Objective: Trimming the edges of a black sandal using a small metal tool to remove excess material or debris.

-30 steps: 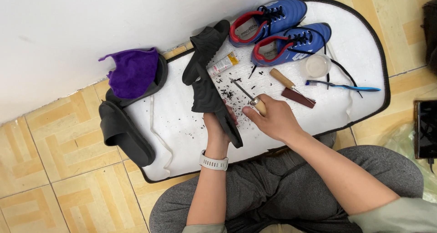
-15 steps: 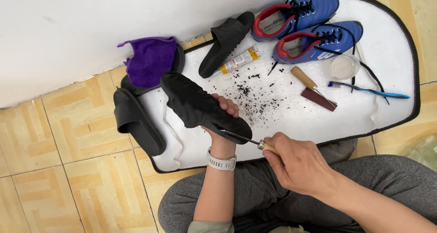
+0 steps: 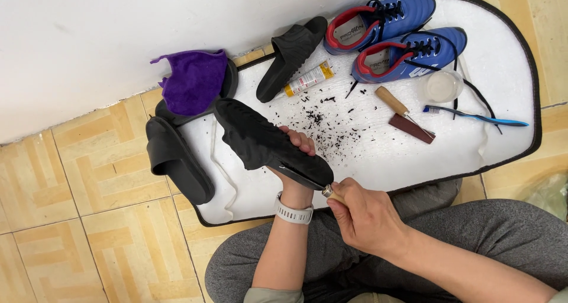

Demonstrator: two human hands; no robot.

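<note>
My left hand [image 3: 294,161] grips a black slide sandal [image 3: 266,142] sole-up above the white mat [image 3: 503,66], fingers curled over its far edge. A white watch is on that wrist. My right hand [image 3: 365,214] is closed on a small wooden-handled tool [image 3: 329,191] whose metal tip presses against the sandal's near end. Dark scraps [image 3: 331,122] lie scattered on the mat beyond the sandal.
Other black sandals lie at the mat's left [image 3: 177,158] and by the wall [image 3: 293,54]. A purple cloth [image 3: 192,81], a glue tube [image 3: 309,78], two blue sports shoes [image 3: 390,36], a clear cup [image 3: 442,85], a toothbrush [image 3: 473,113] and a wooden-handled scraper [image 3: 405,115] are around.
My left hand lifted the sandal off the mat and turned it sideways, toe to the left. My right hand drew back toward my lap with the tool against the sandal's end.
</note>
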